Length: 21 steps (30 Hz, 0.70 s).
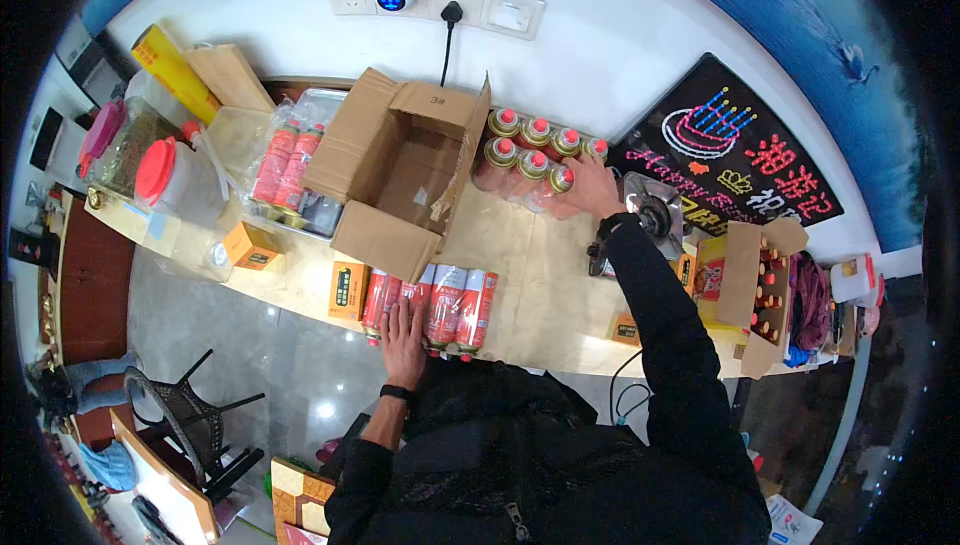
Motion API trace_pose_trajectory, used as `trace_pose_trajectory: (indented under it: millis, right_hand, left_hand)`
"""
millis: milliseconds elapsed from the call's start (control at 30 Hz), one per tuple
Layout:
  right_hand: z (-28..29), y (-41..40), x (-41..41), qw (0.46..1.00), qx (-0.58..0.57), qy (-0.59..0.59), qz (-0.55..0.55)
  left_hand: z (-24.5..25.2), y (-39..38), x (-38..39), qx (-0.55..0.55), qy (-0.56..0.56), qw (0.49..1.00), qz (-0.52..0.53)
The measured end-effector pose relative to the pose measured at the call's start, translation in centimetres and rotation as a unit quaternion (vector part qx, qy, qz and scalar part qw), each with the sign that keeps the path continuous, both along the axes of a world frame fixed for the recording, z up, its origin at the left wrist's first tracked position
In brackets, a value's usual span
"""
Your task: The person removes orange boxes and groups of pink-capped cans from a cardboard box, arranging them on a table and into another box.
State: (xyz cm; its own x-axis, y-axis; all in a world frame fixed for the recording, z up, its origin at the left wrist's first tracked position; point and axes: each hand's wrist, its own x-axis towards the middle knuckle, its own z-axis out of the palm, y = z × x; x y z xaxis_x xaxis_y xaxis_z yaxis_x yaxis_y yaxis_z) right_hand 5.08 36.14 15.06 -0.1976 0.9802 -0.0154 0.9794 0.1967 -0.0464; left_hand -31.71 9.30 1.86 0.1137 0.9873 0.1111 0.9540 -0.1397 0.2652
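My left hand (405, 339) lies with its fingers extended over several red gas canisters (460, 310) lying side by side at the table's front edge, their red caps toward me. Farther back, more gas canisters (532, 162) stand upright in two rows, with red caps and metal collars. My right hand (596, 189) is around the canister at the right end of the front row, and its fingers partly hide that canister. Between the two groups sits an open cardboard box (420, 162), flaps folded outward; its visible inside holds only a small pale scrap.
Left of the box, a metal tray (326, 106) holds two wrapped red canisters (285, 162). Small yellow boxes (349, 290) stand along the front edge. A portable gas stove (652, 211) and a carton of bottles (772, 282) are to the right. Behind leans a black decorated board (720, 147).
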Motion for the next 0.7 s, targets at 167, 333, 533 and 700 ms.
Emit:
trace_pose_trajectory:
  millis: [167,333,533,700]
  right_hand:
    - [0.2,-2.4,-0.7,0.995,-0.060,0.072,-0.033]
    - [-0.4,-7.7,0.0,0.988,-0.067,0.091,-0.106]
    - [0.7,-14.0,2.3,0.970,-0.116,0.147,-0.153]
    - [-1.5,-20.2,6.1,0.919,-0.123,0.323,-0.190]
  left_hand:
    - [-0.5,0.4,0.3,0.003,0.010,1.000,-0.014]
    - [-0.3,1.2,1.7,0.003,0.016,0.999,-0.028]
    - [-0.4,1.5,3.0,0.007,0.062,0.997,-0.034]
    - [-0.6,1.6,4.0,0.005,0.063,0.997,-0.042]
